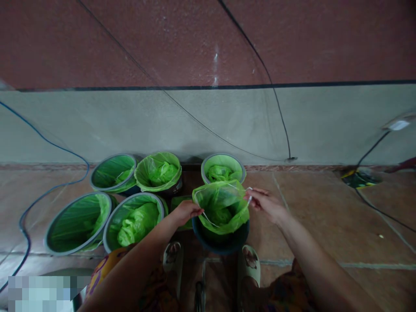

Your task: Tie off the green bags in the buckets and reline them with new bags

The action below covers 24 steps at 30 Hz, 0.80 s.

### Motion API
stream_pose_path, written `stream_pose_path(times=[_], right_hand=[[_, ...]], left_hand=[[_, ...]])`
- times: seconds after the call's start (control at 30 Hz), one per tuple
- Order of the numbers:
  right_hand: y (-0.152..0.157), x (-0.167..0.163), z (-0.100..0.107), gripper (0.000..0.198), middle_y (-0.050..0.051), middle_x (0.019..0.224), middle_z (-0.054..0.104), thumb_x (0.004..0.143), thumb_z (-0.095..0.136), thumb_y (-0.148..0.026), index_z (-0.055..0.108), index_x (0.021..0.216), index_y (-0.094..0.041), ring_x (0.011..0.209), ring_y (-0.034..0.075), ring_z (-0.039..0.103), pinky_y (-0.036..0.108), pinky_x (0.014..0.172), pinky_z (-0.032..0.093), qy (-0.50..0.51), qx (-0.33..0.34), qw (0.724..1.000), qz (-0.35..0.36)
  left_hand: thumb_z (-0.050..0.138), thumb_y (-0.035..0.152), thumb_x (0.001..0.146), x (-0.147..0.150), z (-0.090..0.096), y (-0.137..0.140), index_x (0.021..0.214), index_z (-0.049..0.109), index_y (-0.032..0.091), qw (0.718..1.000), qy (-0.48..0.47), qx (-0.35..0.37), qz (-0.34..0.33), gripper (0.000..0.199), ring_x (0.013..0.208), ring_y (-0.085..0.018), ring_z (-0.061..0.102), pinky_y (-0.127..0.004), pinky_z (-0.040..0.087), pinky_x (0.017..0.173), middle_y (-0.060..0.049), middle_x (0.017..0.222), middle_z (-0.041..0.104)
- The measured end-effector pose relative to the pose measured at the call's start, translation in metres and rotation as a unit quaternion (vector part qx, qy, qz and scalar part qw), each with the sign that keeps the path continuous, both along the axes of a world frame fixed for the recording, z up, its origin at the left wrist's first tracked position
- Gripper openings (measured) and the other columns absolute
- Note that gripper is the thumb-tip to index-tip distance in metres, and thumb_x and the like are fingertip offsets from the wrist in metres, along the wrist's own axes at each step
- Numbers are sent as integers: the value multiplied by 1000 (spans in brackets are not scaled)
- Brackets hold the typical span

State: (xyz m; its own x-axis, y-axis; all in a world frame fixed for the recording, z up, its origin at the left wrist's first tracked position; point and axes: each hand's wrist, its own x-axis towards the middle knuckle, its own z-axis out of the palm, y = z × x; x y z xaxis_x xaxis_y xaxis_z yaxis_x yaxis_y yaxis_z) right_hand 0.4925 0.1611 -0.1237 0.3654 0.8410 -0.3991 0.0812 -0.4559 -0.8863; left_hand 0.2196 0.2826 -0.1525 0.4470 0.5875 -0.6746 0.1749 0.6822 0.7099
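Note:
A thin green trash bag hangs open inside a dark bucket in front of me, its upper edge raised above the bucket's rim. At the left side of the bag, my left hand pinches the edge, where a white drawstring shows. My right hand grips the opposite edge, with a loop of white drawstring at its fingers. More of the green bag lies bunched down in the bucket.
Several buckets lined with green bags, such as the grey-rimmed bucket, stand at left. Another lined bucket stands by the wall. A blue cable crosses the left floor; a black cable lies right. My sandals flank the dark bucket.

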Motion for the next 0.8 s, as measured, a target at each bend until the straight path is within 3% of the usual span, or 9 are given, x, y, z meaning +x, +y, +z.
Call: stream_pose_path(times=[0.1, 0.23, 0.33, 0.4, 0.5, 0.7, 0.8], right_hand=[[5, -41, -1, 37, 3, 77, 67, 71, 66, -51, 62, 87, -18, 53, 9, 51, 20, 46, 36, 123, -6, 992, 32], [14, -92, -15, 33, -2, 67, 64, 76, 63, -35, 59, 106, -21, 51, 10, 52, 20, 46, 39, 121, -57, 986, 103], [24, -115, -28, 18, -4, 63, 62, 80, 60, -29, 59, 97, -24, 49, 10, 52, 21, 46, 39, 111, -76, 983, 124], [31, -123, -37, 4, -4, 62, 61, 81, 59, -27, 58, 83, -24, 49, 10, 52, 21, 47, 40, 100, -82, 984, 122], [39, -129, -49, 11, -3, 60, 60, 80, 59, -22, 54, 71, -23, 49, 10, 53, 22, 48, 41, 75, -98, 988, 91], [41, -126, -59, 12, -3, 60, 61, 80, 59, -20, 54, 69, -22, 51, 12, 56, 24, 52, 44, 78, -102, 988, 89], [40, -117, -53, 8, -3, 61, 61, 76, 60, -17, 56, 70, -21, 52, 10, 55, 21, 52, 44, 110, -89, 984, 106]], left_hand=[[72, 15, 65, 1, 0, -2, 73, 64, 10, 999, 6, 11, -35, 13, 66, -10, 64, -24, 52, 73, -4, 69, 67], [64, 19, 72, 5, -4, -7, 71, 61, 12, 996, 34, 20, -82, 8, 55, -9, 60, -22, 48, 60, -1, 61, 64], [59, 16, 71, 8, -6, -13, 69, 60, 13, 993, 44, 26, -105, 3, 54, -9, 59, -20, 46, 57, 1, 58, 61], [57, 15, 71, 10, -6, -16, 69, 60, 14, 992, 50, 24, -117, 4, 53, -8, 57, -19, 45, 55, 1, 57, 61], [57, 15, 70, 11, -4, -18, 66, 59, 16, 990, 63, 8, -128, 5, 52, -8, 57, -19, 45, 55, 1, 58, 61], [58, 15, 66, 13, 1, -17, 68, 62, 14, 991, 25, -46, -126, 4, 63, -12, 63, -24, 50, 66, -3, 66, 67], [55, 13, 67, 14, 8, -17, 69, 62, 14, 987, 42, -8, -157, 7, 70, -14, 66, -25, 52, 68, -4, 71, 69]])
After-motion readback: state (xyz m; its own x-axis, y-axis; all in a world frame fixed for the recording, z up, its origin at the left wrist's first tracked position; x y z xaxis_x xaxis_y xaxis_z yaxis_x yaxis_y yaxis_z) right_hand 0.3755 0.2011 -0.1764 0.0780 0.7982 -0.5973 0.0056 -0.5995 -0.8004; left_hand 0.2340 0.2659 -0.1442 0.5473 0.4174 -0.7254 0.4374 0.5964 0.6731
